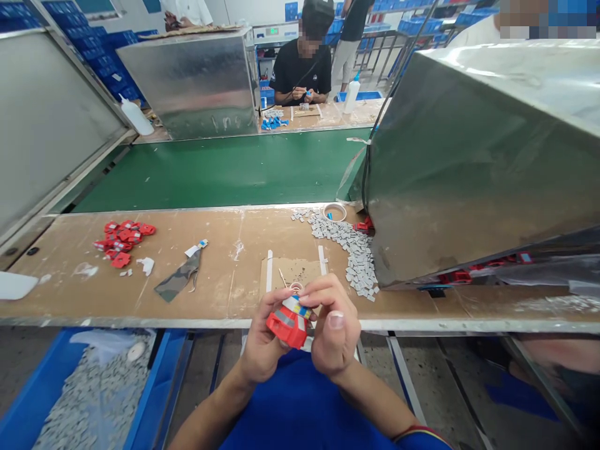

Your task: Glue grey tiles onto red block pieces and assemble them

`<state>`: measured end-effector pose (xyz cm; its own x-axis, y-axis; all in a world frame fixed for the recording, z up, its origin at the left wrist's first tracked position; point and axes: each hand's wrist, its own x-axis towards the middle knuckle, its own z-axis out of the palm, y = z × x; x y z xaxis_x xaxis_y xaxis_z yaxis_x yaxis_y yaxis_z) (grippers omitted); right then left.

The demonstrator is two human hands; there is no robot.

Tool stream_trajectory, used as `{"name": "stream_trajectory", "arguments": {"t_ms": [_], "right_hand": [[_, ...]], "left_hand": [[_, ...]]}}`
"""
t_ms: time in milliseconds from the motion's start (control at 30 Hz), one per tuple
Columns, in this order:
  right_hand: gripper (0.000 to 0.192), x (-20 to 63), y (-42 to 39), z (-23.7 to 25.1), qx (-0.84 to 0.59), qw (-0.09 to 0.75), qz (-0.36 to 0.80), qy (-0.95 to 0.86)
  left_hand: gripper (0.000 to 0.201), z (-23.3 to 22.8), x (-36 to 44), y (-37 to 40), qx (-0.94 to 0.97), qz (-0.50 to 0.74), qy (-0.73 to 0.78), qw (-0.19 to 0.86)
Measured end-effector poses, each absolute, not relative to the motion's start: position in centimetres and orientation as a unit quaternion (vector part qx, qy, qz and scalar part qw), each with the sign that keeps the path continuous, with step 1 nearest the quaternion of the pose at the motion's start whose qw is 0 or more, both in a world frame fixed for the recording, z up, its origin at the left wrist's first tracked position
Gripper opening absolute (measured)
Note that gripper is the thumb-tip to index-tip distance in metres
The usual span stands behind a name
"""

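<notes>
My left hand [259, 344] is closed around a red plastic toy part [289, 330] with grey, white, blue and yellow patches, held just over the front edge of the bench. Bent fingertips of my right hand [334, 328] press on its upper side; its thumb points up. Behind the part lies a piece of cardboard [293, 269] with dark specks, flanked by white tape strips [269, 270]. A thin stick stands out above my left fingers. To the right spreads a heap of small grey pieces [359, 256], with a roll of tape [334, 213] at its far end.
Several red parts [122, 240] lie at the bench's left, near a camouflage cloth strip [180, 278]. A metal box [459, 169] blocks the right side. A green conveyor belt [234, 169] runs behind. A blue bin [159, 381] stands below left. A co-worker [302, 69] sits opposite.
</notes>
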<state>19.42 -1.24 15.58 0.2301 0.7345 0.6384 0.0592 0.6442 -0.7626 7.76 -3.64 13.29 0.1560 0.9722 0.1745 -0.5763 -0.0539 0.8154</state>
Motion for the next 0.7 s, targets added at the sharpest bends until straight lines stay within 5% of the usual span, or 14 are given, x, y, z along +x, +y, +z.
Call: {"name": "stream_trajectory", "arguments": {"t_ms": [100, 367, 700], "right_hand": [[0.041, 19.5, -1.6, 15.8, -0.321, 0.672, 0.228, -0.627], [0.076, 19.7, -1.6, 14.9, -0.311, 0.605, 0.190, -0.709], [0.065, 23.2, -5.1, 9.8, -0.344, 0.493, 0.261, -0.756]], "left_hand": [[0.047, 13.8, 7.6, -3.7, 0.393, 0.598, 0.233, 0.658], [0.054, 14.8, 6.8, -4.0, 0.427, 0.565, 0.241, 0.663], [0.048, 11.1, 3.2, -5.9, 0.686, 0.450, 0.381, 0.427]]}}
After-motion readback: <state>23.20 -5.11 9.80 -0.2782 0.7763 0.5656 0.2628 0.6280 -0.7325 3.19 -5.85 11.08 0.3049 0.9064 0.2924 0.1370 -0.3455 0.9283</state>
